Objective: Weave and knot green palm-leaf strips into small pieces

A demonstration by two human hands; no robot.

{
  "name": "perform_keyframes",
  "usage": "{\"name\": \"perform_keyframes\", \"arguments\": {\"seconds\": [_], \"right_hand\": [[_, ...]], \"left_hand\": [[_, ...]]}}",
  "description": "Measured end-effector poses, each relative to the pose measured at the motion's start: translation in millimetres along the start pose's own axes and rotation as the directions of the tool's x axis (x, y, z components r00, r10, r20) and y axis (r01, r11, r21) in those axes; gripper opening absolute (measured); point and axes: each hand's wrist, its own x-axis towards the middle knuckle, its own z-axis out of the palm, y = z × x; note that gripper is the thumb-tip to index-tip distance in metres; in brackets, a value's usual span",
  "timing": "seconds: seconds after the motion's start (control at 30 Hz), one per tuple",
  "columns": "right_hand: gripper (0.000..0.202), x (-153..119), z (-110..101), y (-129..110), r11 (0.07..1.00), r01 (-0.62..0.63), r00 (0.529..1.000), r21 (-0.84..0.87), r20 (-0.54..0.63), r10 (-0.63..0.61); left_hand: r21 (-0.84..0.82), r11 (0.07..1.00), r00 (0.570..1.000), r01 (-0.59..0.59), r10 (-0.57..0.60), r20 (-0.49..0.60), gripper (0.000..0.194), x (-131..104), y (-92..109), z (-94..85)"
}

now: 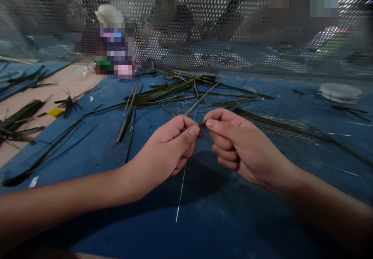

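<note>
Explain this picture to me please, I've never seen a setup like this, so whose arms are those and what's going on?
There's no machine here: these are a person's bare hands, seen from a camera worn on that person's head, looking forward and down. The right hand pinches a small dark piece, too small to identify. The left hand is pinched close beside it; what it grips is unclear. A thin shiny strand shows below. On the blue surface lie dark green strips. Behind stands a perforated screen.
</note>
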Motion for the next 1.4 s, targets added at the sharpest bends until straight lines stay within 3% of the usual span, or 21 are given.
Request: {"name": "perform_keyframes", "arguments": {"seconds": [0.2, 0.53, 0.87, 1.03, 1.2, 1.3, 1.4], "right_hand": [[0.011, 0.5, -4.1, 3.8, 0.996, 0.037, 0.999, -0.083, 0.031, -0.034], [0.023, 5.5, -15.5, 3.5, 0.970, 0.087, 0.990, -0.228, 0.131, -0.058], [0.004, 9.6, -18.4, 1.4, 0.979, 0.120, 0.990, -0.166, 0.099, -0.105], [0.013, 16.8, -18.6, 8.8, 0.976, 0.084, 0.996, -0.203, -0.011, -0.088], [0.016, 19.6, -18.0, 13.8, 0.973, 0.010, 0.997, -0.232, -0.076, -0.028], [0.018, 15.2, -15.7, 12.5, 0.967, 0.032, 0.995, -0.254, -0.078, -0.054], [0.022, 8.9, -13.7, 8.5, 0.967, 0.078, 0.994, -0.243, -0.054, -0.094]], "left_hand": [[-0.038, 0.996, 0.996, 0.085, -0.083, 0.037, 0.015, -1.2, 2.2, 0.9], [0.001, 0.994, 0.994, 0.109, -0.109, 0.009, 0.015, -1.0, 7.4, 1.7], [-0.125, 0.983, 0.990, 0.133, -0.126, 0.067, 0.017, 1.3, 7.5, -9.8], [-0.161, 0.986, 0.999, -0.039, 0.042, 0.011, 0.013, 4.0, 7.9, -12.6], [-0.125, 0.969, 0.977, -0.214, 0.208, -0.053, 0.014, 11.8, 3.5, -17.3], [0.091, 0.944, 0.946, -0.317, 0.321, -0.038, 0.014, 15.8, 1.1, -20.4], [0.380, 0.827, 0.904, -0.413, 0.423, 0.063, 0.015, 16.2, 0.3, -21.9]]}}
